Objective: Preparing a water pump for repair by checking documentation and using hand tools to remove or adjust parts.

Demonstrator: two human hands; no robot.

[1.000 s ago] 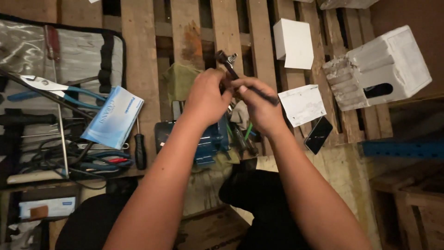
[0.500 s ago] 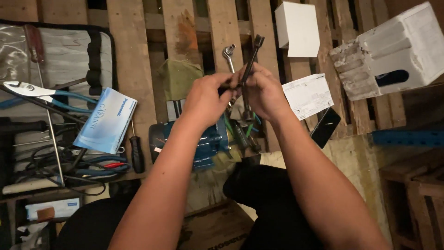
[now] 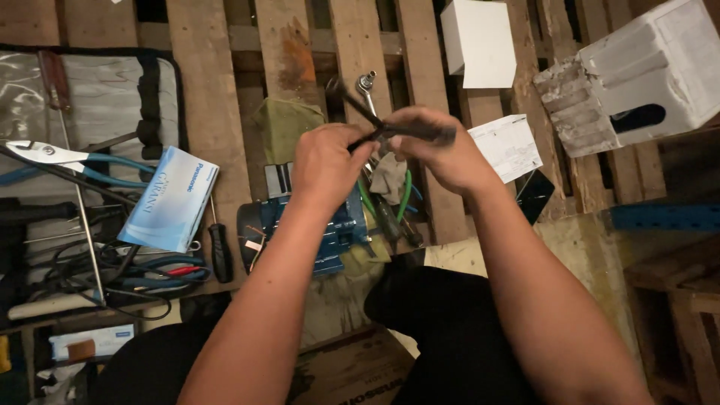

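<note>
Both hands close on one dark ratchet wrench [image 3: 390, 129]: the right hand [image 3: 442, 154] wraps its handle, the left hand [image 3: 326, 161] pinches the shaft. It is held above the wooden pallet [image 3: 210, 90]. A blue motor [image 3: 315, 225] lies at six o'clock, a white foam block [image 3: 645, 67] at two o'clock.

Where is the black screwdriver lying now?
The black screwdriver lies on the wooden pallet, left of centre, between the light blue box and the blue device.
</note>
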